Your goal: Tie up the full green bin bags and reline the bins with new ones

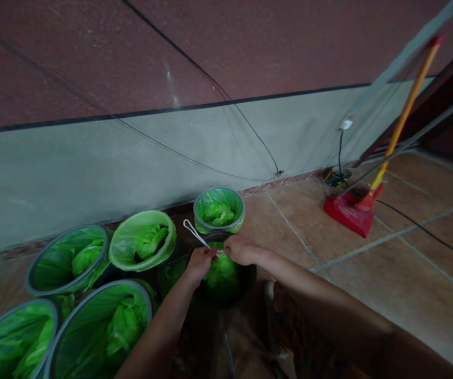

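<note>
My left hand (202, 265) and my right hand (242, 249) meet over a dark round bin (249, 281) on the floor. Both are closed, pinching a thin white cord (195, 232) whose loop sticks out up and to the left of my left hand. Beneath the hands, a bright green plastic bag (222, 280) bulges up inside the bin. Just beyond it stands a smaller bin (244, 210) with a grey rim and a green liner. My fingers partly hide how the cord runs between them.
Several green-lined bins (104, 237) crowd the left side. A red dustpan (348, 213) with a yellow handle stands on the tiles at right, near a small can (335, 177) and a black cable (416, 223). A wall (92, 163) runs behind the bins.
</note>
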`<state>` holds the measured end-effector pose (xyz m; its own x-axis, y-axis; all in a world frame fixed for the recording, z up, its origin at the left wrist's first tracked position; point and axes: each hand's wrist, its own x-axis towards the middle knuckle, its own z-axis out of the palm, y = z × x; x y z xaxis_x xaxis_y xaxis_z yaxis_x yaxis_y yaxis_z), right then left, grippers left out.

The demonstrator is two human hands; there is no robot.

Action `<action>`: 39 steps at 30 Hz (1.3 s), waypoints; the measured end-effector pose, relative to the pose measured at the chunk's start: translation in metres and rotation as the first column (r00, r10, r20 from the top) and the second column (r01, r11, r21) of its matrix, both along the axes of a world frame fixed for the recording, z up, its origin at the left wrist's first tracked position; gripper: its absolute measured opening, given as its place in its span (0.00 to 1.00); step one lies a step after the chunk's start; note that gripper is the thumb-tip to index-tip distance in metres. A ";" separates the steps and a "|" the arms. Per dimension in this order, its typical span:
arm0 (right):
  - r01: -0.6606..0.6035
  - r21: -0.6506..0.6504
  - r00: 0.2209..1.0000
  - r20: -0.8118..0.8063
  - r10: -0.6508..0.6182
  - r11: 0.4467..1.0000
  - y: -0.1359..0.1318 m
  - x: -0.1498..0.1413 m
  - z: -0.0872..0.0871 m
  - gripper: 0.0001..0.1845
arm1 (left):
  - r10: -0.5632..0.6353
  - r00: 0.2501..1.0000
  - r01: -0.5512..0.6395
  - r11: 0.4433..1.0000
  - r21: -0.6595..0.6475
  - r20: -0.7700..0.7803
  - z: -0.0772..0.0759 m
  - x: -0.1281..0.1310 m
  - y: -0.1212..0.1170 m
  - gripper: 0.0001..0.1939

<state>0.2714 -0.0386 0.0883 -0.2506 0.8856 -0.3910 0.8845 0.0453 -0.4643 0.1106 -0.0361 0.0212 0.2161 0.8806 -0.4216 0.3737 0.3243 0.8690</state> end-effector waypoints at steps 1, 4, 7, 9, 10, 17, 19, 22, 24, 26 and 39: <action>-0.057 -0.027 0.997 0.042 0.058 0.998 -0.002 -0.001 0.005 0.10 | 0.017 1.000 -0.017 1.000 -0.010 0.020 -0.001 -0.001 0.001 0.16; -0.197 -0.121 0.977 0.055 0.205 0.973 -0.004 -0.003 0.015 0.14 | -0.010 1.000 0.011 1.000 0.027 -0.020 -0.001 -0.004 0.005 0.13; -0.164 -0.114 0.977 0.115 0.177 0.980 -0.001 -0.002 0.011 0.14 | -0.134 0.960 0.182 0.967 0.181 -0.247 0.003 -0.006 0.006 0.10; -0.090 -0.019 0.990 0.111 0.092 0.996 0.004 -0.001 0.000 0.14 | -0.190 0.899 0.312 0.910 0.274 -0.394 0.008 -0.006 0.004 0.10; -0.076 0.021 0.995 0.074 0.074 0.997 0.006 -0.001 -0.006 0.13 | -0.203 0.870 0.363 0.881 0.305 -0.449 0.010 -0.006 0.003 0.11; -0.097 0.057 0.967 -0.231 0.107 0.994 0.015 -0.005 -0.053 0.05 | -0.189 0.708 0.595 0.680 0.429 -0.681 0.007 -0.006 -0.006 0.15; -0.127 0.031 0.942 -0.309 0.130 0.991 0.018 -0.002 -0.060 0.04 | -0.194 0.681 0.637 0.633 0.440 -0.706 0.003 -0.008 -0.008 0.15; -0.137 -0.012 0.885 -0.451 0.116 0.991 0.020 0.005 -0.061 0.07 | -0.157 0.677 0.648 0.591 0.481 -0.719 -0.001 -0.011 -0.012 0.15; -0.089 -0.113 0.843 -0.538 0.014 0.990 0.020 0.008 -0.057 0.07 | -0.131 0.709 0.631 0.557 0.540 -0.693 -0.002 -0.011 -0.015 0.14; -0.041 -0.246 0.807 -0.580 -0.113 0.969 0.018 0.009 -0.054 0.12 | -0.129 0.753 0.607 0.514 0.606 -0.645 -0.002 -0.010 -0.018 0.13; 0.129 -0.108 0.939 -0.305 -0.156 0.986 0.007 0.008 -0.031 0.09 | -0.074 0.920 0.351 0.593 0.724 -0.386 -0.002 -0.007 -0.006 0.08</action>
<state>0.2793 -0.0318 0.0574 -0.2457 0.8877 -0.3893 0.6893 -0.1224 -0.7141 0.1032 -0.0422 0.0187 0.4344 0.8443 0.3138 0.6099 -0.5321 0.5873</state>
